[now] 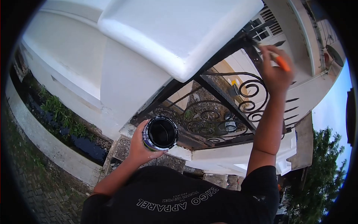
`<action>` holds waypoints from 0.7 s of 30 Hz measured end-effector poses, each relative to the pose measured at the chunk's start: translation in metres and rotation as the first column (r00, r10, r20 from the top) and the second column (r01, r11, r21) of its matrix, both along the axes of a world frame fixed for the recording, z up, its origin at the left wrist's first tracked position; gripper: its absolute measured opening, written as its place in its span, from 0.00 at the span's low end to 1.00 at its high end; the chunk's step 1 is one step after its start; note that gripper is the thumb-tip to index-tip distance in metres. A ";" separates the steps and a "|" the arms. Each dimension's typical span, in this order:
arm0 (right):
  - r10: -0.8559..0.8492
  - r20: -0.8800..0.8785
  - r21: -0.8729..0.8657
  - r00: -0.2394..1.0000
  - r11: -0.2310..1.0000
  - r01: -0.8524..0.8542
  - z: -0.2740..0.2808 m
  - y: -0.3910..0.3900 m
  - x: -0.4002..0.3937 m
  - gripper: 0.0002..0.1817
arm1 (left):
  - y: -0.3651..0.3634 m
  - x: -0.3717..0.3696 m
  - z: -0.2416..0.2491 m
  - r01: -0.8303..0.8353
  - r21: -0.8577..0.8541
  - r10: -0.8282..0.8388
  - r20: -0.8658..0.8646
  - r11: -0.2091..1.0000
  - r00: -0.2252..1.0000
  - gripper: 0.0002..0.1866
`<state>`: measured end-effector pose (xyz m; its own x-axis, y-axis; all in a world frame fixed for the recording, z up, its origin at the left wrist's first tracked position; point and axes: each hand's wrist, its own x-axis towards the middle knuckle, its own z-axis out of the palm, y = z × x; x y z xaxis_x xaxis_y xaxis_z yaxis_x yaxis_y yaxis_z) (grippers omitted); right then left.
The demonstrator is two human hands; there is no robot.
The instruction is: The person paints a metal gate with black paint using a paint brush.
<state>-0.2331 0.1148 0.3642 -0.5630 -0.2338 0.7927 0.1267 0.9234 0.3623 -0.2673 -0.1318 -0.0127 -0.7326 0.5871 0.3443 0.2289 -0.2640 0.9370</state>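
My left hand (138, 151) is wrapped round a paint can (146, 143), held in front of my chest. The can has no lid on, and its inside is dark with black paint; white and dark smears mark the rim. Up at the right, my right hand (278, 72) grips a paintbrush (281, 62) by its orange-ended handle. Its dark bristles touch or nearly touch the upper part of the black metal gate (220, 91), close to the white pillar; contact is hard to make out. Scrollwork and bars fill the gate below that hand.
A white pillar with a thick cap (149, 33) stands left of the gate. Further left runs a water-filled ditch (87, 145) with plants and a concrete edge (52, 149). Behind the gate are a bucket (234, 90) and a container (230, 126) on the ground.
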 end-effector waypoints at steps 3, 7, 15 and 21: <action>-0.070 0.160 0.370 0.985 0.929 0.005 -0.050 0.009 0.004 0.05 | 0.000 0.000 0.006 0.020 0.008 -0.020 0.022 1.000 1.000 0.58; -0.055 0.371 0.310 0.927 0.948 -0.068 -0.112 0.004 0.011 0.06 | 0.001 -0.001 0.005 0.021 0.010 -0.021 -0.005 1.000 1.000 0.58; 0.255 -0.079 -0.760 0.964 0.610 -0.224 -0.061 -0.014 0.051 0.05 | 0.015 0.011 0.020 -0.041 0.023 0.043 -0.055 0.999 0.998 0.58; 0.425 -0.091 -0.963 0.901 0.194 -0.189 -0.084 -0.012 0.073 0.07 | 0.023 0.023 0.049 -0.079 -0.057 0.069 -0.159 0.995 0.985 0.61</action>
<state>-0.1601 0.1024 0.2805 -0.7734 0.4160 0.4783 -0.2020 0.5536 -0.8079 -0.2445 -0.1088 0.0367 -0.7146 0.5575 0.4225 0.3910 -0.1825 0.9021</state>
